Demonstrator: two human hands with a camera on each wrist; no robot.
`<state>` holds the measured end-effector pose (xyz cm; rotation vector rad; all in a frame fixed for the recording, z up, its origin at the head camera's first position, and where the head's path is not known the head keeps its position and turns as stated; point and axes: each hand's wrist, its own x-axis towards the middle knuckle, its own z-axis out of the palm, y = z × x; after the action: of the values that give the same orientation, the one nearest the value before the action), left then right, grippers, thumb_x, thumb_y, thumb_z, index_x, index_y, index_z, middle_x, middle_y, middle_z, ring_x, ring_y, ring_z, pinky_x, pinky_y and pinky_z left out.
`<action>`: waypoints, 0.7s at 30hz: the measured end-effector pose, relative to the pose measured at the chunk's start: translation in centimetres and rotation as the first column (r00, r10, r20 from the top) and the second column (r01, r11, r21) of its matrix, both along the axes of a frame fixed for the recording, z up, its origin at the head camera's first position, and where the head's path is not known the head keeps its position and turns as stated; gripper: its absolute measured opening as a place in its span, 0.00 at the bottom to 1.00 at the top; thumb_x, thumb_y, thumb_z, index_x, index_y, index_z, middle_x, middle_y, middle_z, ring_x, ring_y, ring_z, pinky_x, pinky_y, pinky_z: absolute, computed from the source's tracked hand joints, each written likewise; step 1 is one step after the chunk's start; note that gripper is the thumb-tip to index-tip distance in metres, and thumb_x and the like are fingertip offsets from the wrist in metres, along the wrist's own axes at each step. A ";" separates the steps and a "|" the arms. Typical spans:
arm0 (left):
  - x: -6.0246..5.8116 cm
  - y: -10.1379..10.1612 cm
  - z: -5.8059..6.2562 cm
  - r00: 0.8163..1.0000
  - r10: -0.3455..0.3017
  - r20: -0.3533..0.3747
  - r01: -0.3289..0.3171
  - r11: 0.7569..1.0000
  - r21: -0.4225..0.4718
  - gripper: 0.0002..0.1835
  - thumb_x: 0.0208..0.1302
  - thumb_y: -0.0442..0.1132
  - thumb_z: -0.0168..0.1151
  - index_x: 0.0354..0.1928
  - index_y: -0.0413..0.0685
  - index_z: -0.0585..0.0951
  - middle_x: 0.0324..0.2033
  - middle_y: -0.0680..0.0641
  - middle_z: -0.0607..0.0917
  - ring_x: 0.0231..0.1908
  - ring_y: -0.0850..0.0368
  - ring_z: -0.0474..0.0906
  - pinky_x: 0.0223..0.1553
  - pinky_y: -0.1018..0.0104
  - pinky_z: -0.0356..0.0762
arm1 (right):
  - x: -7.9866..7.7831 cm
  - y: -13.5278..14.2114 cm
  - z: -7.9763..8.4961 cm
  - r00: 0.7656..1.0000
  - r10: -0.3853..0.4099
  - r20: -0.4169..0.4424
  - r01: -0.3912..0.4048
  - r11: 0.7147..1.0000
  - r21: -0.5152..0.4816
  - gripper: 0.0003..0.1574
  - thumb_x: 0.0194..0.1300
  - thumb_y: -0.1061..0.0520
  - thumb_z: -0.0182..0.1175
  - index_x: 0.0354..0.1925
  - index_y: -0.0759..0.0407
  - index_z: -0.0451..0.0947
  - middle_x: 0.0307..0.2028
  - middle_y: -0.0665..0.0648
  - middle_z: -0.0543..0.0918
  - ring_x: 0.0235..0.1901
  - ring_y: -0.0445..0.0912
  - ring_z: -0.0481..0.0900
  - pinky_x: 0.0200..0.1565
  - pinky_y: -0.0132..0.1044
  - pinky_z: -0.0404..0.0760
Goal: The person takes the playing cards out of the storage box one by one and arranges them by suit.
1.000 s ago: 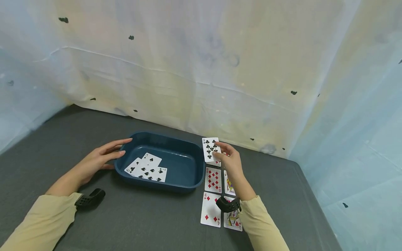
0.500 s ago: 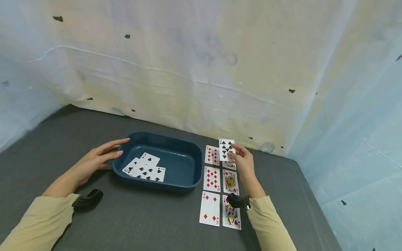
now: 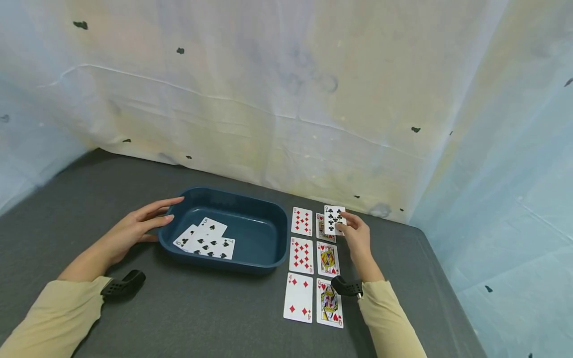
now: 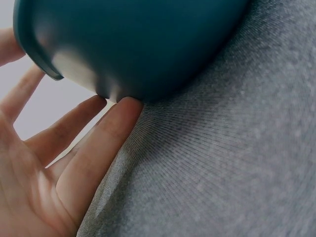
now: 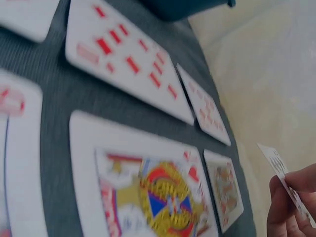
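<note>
In the head view my right hand (image 3: 358,237) pinches a playing card, the nine of clubs (image 3: 332,217), at its right edge. The card is raised over the back face card (image 3: 320,226) of the right-hand column and partly covers it. The right wrist view shows this card nearly edge-on between thumb and fingers. A dark blue tray (image 3: 261,238) stands to the left. My left hand (image 3: 130,231) rests at its left end, with fairly straight fingers touching the outer wall. Inside the tray lie a three of spades (image 3: 212,226), a seven of spades (image 3: 224,247) and a club card (image 3: 184,239), overlapping.
Right of the tray, diamond cards form a column, with the ten of diamonds (image 3: 302,255) in the middle and the four of diamonds (image 3: 298,297) in front. Beside it are a heart face card (image 3: 328,259) and the queen of hearts (image 3: 329,303). Behind the table hangs a pale curtain (image 3: 250,99).
My right hand has carried the nine of clubs rightward, from over the back diamond card to the back of the right-hand column. My left hand stays at the tray.
</note>
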<state>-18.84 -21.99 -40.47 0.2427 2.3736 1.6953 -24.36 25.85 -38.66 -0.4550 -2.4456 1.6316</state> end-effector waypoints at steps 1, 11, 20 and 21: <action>0.0 0.0 0.0 1.000 -0.001 0.000 0.001 1.000 0.001 0.33 0.72 0.54 0.50 0.75 0.58 0.54 0.72 0.32 0.49 0.67 0.30 0.52 0.52 0.29 0.66 | 0.0 0.2 -0.1 1.000 -0.007 0.004 0.007 1.000 0.007 0.26 0.61 0.66 0.59 0.59 0.63 0.74 0.60 0.64 0.68 0.57 0.52 0.63 0.55 0.48 0.71; 0.2 -0.1 0.2 1.000 -0.011 -0.006 0.011 1.000 0.005 0.33 0.72 0.53 0.49 0.75 0.58 0.54 0.73 0.34 0.49 0.67 0.29 0.51 0.52 0.27 0.65 | -0.3 2.1 -1.4 0.996 -0.076 0.037 0.073 0.994 0.084 0.27 0.60 0.66 0.58 0.59 0.63 0.73 0.62 0.67 0.69 0.58 0.55 0.65 0.54 0.47 0.71; 0.2 -0.1 0.1 1.000 -0.009 -0.003 0.009 1.000 0.008 0.32 0.72 0.53 0.49 0.75 0.58 0.55 0.73 0.34 0.49 0.67 0.29 0.51 0.52 0.26 0.64 | -0.5 3.0 -2.0 0.994 -0.113 0.007 0.111 0.979 0.170 0.27 0.58 0.67 0.57 0.58 0.65 0.75 0.50 0.69 0.76 0.40 0.50 0.74 0.30 0.24 0.73; 0.2 -0.1 0.1 1.000 -0.009 -0.002 0.009 1.000 0.009 0.32 0.72 0.53 0.49 0.75 0.58 0.55 0.73 0.34 0.49 0.67 0.29 0.51 0.52 0.26 0.64 | -0.4 3.1 -2.0 0.993 -0.115 0.007 0.112 0.975 0.191 0.27 0.58 0.67 0.58 0.57 0.65 0.75 0.50 0.69 0.77 0.41 0.51 0.74 0.31 0.25 0.73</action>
<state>-18.66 -22.11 -40.38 0.2560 2.3637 1.7029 -24.80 28.93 -40.68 -0.5700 -2.5070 1.3392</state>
